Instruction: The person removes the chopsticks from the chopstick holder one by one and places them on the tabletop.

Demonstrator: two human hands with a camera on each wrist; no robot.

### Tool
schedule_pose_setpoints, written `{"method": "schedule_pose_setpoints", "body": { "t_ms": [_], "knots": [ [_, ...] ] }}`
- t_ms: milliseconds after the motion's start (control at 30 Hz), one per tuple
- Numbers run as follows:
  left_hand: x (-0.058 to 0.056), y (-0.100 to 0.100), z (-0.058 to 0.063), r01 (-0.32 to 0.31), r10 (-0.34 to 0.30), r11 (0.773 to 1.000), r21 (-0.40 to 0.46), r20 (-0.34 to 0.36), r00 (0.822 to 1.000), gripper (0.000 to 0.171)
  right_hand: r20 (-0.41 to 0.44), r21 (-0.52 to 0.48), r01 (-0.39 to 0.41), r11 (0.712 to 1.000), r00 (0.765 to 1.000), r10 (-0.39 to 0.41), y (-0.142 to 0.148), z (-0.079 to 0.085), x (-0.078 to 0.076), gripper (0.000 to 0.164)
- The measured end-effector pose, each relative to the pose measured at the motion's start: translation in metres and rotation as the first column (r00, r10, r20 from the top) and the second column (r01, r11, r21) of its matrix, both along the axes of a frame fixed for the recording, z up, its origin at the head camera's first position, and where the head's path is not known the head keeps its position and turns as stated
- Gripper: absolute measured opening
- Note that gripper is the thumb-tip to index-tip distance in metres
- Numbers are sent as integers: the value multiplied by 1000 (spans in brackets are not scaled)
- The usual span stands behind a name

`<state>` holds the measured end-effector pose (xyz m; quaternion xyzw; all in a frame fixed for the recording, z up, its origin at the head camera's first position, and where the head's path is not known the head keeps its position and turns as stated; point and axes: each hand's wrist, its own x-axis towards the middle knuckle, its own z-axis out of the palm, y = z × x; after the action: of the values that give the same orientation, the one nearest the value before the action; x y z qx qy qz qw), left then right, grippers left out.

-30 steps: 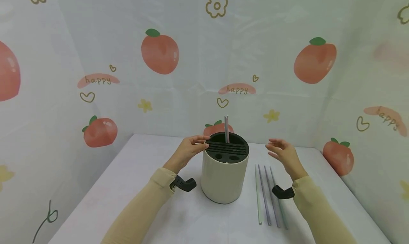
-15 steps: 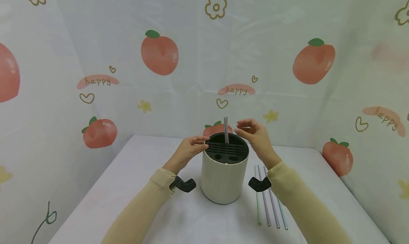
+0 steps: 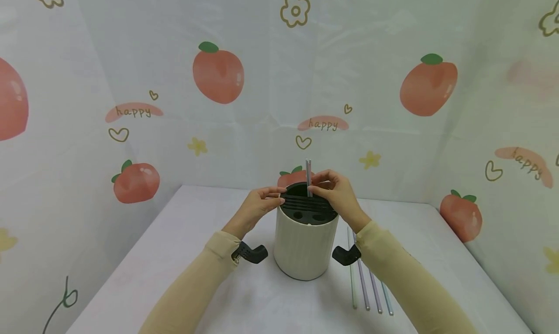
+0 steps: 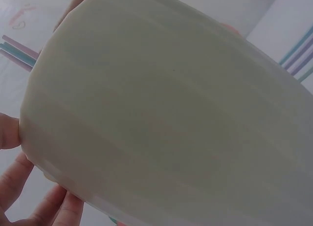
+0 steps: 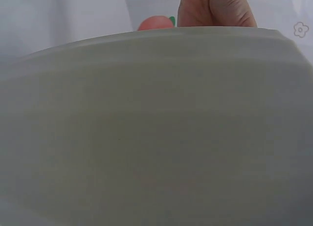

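A cream ribbed utensil holder [image 3: 305, 249] with a black slotted top stands upright on the table. My left hand [image 3: 253, 208] touches its left rim with fairly straight fingers, thumb on the near side. In the left wrist view, the thumb [image 4: 9, 131] and fingertips meet the rim. Slim chopstick-like sticks [image 3: 308, 171] rise from the large rear opening; lilac and teal ones show in the left wrist view. My right hand [image 3: 338, 193] reaches over the right rim, thumb and fingertips pinching at these sticks. In the right wrist view the holder's wall [image 5: 156, 128] hides the fingertips.
Several pastel sticks [image 3: 363, 290] lie side by side on the white table [image 3: 262, 305] right of the holder, partly under my right forearm. A fruit-printed white curtain [image 3: 271, 72] encloses the back and sides. A black wrist camera [image 3: 347, 255] hangs beside the holder.
My right hand has moved left from beside the holder, over its rim, to the standing sticks, its fingers drawing together there. My left hand stays at the left rim.
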<state>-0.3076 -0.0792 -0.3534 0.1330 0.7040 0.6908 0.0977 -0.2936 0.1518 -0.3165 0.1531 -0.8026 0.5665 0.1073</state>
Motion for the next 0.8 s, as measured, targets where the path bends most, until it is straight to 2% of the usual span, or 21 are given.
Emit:
{"method": "schedule_pose_setpoints", "body": {
  "t_ms": [300,500,567,667,733,800],
  "knots": [
    [-1,0,-2,4,-4,1000,7,1,1000,35,9,68,10,998,1000,-11,-2,0,-1,25],
    [-1,0,-1,6,-6,1000,15,6,1000,35,-12,52,11,999,1000,-11,1,7,-2,26],
    [-1,0,-1,6,-7,1000,19,8,1000,36,-18,-10,3,1000,1000,-3,4,14,-3,24],
    [-1,0,-1,3,-4,1000,20,8,1000,36,-39,-188,-24,982,999,17,10,28,-4,16],
    [-1,0,-1,4,-5,1000,23,6,1000,36,-80,-322,-45,946,997,20,16,39,-4,15],
    [-1,0,-1,3,-3,1000,24,5,1000,36,-129,-449,-57,892,992,-2,24,51,-5,20]
  ]
}}
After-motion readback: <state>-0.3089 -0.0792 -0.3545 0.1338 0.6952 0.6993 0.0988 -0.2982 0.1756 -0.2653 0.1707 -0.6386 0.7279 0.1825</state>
